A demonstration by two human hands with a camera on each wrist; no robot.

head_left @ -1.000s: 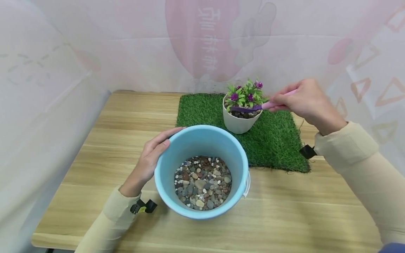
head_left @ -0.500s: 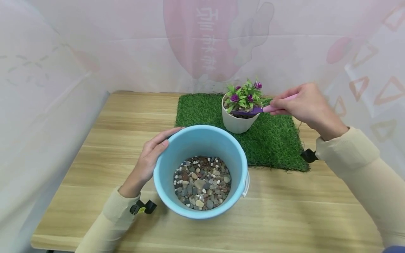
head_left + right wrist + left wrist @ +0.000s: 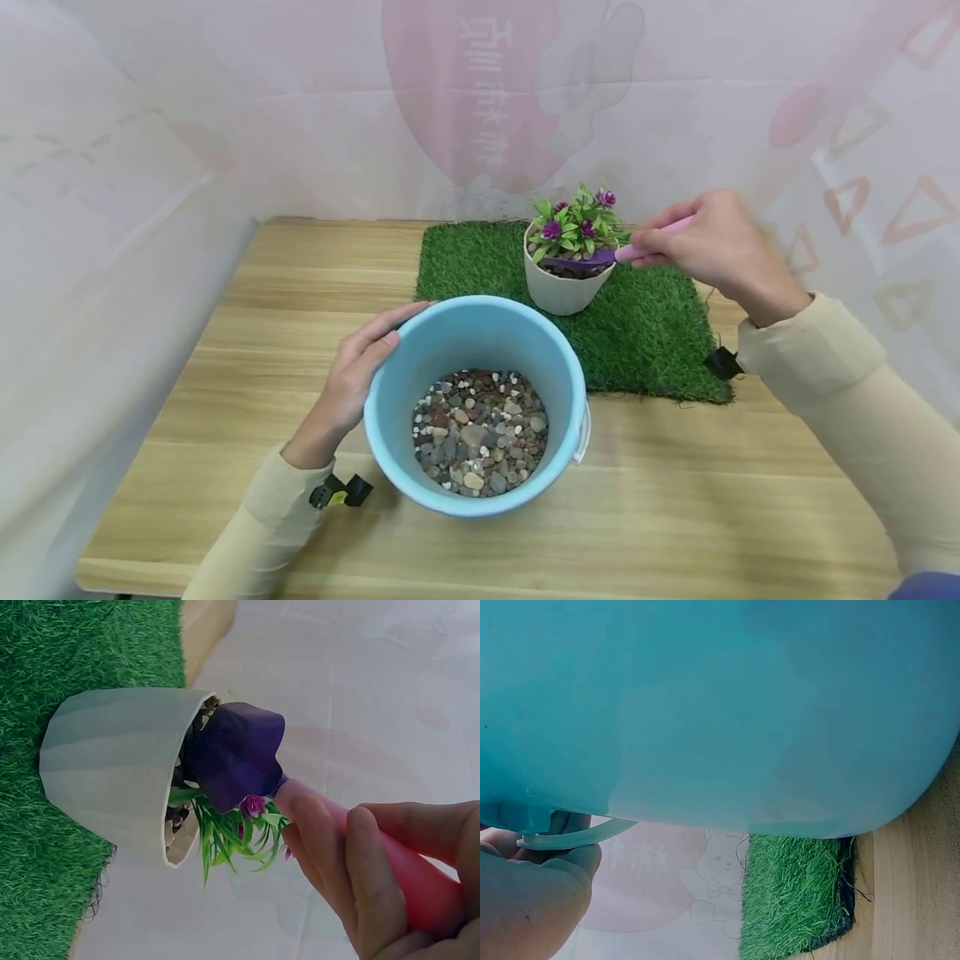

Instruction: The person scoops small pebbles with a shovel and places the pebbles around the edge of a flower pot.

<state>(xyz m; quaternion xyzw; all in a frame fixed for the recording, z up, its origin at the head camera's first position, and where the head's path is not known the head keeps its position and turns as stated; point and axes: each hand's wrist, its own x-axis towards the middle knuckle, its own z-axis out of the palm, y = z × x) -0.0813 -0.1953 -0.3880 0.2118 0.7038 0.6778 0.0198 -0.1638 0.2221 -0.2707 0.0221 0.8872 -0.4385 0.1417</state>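
My right hand [image 3: 716, 246] grips the pink handle of a small garden trowel [image 3: 238, 756]. Its purple blade lies over the near rim of a white flowerpot [image 3: 564, 292], above the pebbles inside. From the pot rises a leafy plant [image 3: 573, 223] with purple flowers. My left hand [image 3: 356, 375] holds the rim of a light blue bucket [image 3: 480, 307], thumb on the edge. In the left wrist view its fingers bend beside the bucket's white handle [image 3: 577, 838]. Pebbles [image 3: 480, 433] in several colours cover the bucket's floor.
Under the pot lies a green artificial grass mat [image 3: 652, 342], at the back of a wooden table [image 3: 255, 333]. The bucket stands in front of the mat. Pale printed cloth [image 3: 315, 150] hangs behind and at both sides.
The trowel has dipped slightly at the pot and come up again, its blade tilting. My right hand has shifted a little left. The left hand and bucket hold their place.
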